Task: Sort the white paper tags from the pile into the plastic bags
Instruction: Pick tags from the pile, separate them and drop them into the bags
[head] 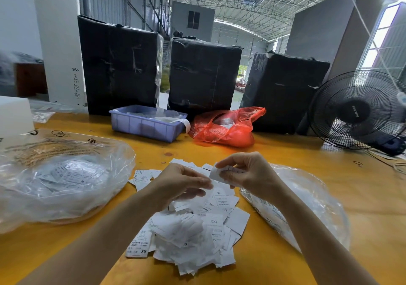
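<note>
Head view. A pile of white paper tags lay on the yellow tabletop near its front edge, several showing size marks such as XS, XL and XXL. The right hand was raised over the pile's far end, its fingers curled round a small stack of tags. The left hand hovered just beside it, fingertips drawn together at the stack's lower corner; whether it pinched a tag could not be told. A clear plastic bag holding tags lay toward the left edge, and a second clear bag lay toward the right edge. Toward the far edge stood a blue tray, a red bag, three black wrapped bales and a black fan.
</note>
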`<state>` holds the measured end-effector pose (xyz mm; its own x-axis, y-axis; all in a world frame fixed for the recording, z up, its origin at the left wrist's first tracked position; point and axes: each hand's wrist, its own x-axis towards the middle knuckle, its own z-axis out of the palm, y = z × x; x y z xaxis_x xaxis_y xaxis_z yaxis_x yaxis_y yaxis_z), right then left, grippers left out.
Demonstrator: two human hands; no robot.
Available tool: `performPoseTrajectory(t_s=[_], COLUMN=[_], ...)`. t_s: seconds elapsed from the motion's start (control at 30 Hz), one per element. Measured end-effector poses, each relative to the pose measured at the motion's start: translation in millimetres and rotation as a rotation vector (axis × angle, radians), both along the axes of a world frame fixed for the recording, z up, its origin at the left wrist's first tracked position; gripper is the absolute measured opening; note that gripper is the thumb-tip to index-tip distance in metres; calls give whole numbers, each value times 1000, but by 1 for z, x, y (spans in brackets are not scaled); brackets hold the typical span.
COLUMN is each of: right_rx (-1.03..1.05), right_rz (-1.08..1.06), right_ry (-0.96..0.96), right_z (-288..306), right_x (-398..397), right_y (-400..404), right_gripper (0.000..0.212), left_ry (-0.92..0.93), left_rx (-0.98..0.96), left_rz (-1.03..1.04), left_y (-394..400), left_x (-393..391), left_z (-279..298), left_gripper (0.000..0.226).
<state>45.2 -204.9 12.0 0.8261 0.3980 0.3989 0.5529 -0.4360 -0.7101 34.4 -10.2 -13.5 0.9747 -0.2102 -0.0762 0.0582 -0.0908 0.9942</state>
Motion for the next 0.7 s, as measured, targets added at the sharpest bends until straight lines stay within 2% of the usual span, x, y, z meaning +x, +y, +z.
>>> performPoseTrajectory(t_s=[0.33,0.5,0.7], right_rx=[-70,-158,-307], right_rz=[37,80,78], right_ry=[81,246,269], right_z=[-2,-4,-5], right_x=[0,-1,-3], right_y=[3,2,5], right_gripper=[24,47,77], left_ry=[18,22,19], left_rx=[-29,3,51], left_rz=[3,-5,-83], left_y=[-1,-4,-11], left_x=[0,-2,-5], left_z=[2,0,-3], left_gripper=[10,11,13])
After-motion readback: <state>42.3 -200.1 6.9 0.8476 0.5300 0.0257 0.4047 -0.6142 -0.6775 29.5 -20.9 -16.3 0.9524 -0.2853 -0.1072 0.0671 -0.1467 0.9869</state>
